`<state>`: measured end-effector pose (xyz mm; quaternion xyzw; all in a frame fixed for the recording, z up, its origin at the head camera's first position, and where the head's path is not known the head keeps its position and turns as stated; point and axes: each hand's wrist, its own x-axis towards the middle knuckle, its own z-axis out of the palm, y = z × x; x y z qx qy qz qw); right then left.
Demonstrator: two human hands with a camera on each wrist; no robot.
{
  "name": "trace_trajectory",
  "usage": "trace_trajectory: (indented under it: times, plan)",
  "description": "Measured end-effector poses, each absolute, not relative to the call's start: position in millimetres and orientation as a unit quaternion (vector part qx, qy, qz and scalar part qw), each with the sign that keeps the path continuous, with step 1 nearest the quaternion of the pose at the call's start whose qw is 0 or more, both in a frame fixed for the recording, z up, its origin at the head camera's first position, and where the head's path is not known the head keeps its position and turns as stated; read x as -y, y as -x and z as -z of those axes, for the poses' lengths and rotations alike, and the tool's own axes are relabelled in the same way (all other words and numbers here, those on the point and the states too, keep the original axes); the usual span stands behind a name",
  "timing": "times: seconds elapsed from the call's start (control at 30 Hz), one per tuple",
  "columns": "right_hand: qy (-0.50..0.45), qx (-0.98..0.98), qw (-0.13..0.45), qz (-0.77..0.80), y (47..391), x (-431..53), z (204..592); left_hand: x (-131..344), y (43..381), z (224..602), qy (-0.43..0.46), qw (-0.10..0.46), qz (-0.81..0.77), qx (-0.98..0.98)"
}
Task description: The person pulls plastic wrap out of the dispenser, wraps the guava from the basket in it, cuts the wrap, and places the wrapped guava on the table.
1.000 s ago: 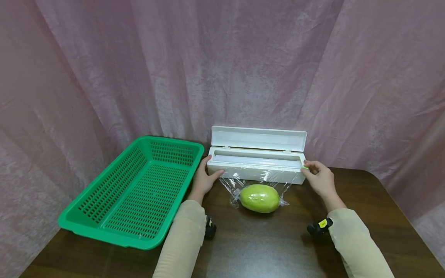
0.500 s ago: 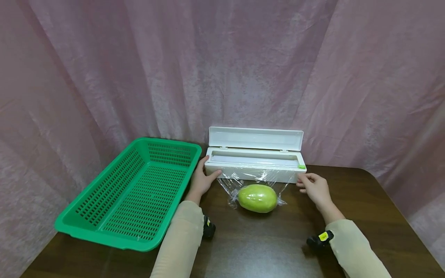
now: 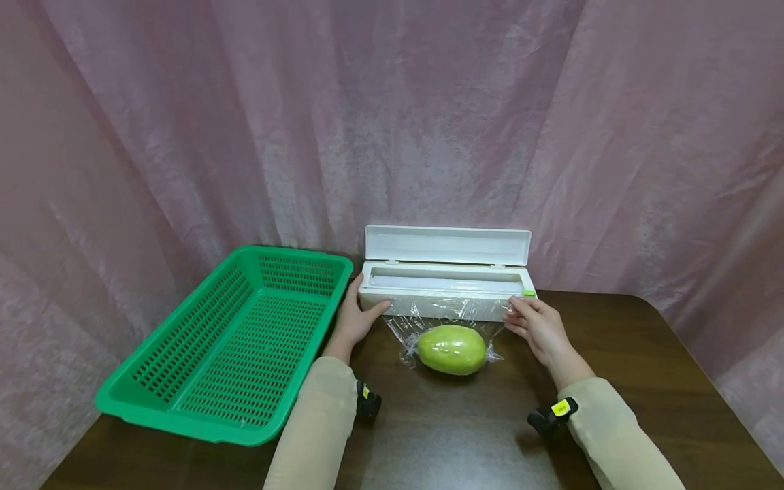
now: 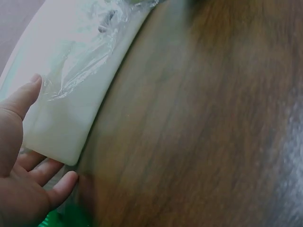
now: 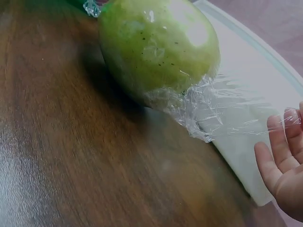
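Observation:
A white cling film dispenser [image 3: 447, 246] stands at the back of the table with its lid raised and a roll inside. Cling film [image 3: 398, 329] runs from it down to an oval green fruit [image 3: 452, 349], wrapped in film with bunched ends. My left hand [image 3: 352, 322] holds the dispenser's left end, thumb on the front wall and fingers round the side, as the left wrist view confirms. At the dispenser's front right, my right hand [image 3: 542, 332] pinches the right edge of the film; in the right wrist view the stretched film [image 5: 236, 125] reaches those fingertips.
A large green plastic basket [image 3: 113, 391] stands to the left, close to my left forearm. At the dispenser's right end sits a small bright green slider [image 3: 529, 293]. Behind the brown wooden table [image 3: 441, 435] hangs a pink curtain [image 3: 392, 122].
My right hand has left the green slider at the dispenser's right end, dropped lower, then moved left to the film's edge. My left hand stays on the dispenser.

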<state>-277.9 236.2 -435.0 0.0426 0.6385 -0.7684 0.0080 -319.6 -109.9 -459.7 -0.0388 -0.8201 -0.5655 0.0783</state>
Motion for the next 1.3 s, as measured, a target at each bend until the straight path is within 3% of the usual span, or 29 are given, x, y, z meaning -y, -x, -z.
trace_trajectory:
  times: [0.3,1.03,1.17,1.3]
  plan:
    - [0.009,-0.649,-0.021,0.761,268,-240,433,105,312,455,0.011,0.065,0.556,0.829]
    - [0.032,-0.698,-0.037,0.715,249,-248,437,102,277,440,0.055,0.142,0.529,0.835]
    - [0.037,-0.724,-0.047,0.687,245,-249,438,100,272,440,0.093,0.115,0.567,0.81]
    - [0.044,-0.746,-0.051,0.663,240,-250,436,100,268,440,0.105,0.049,0.619,0.777]
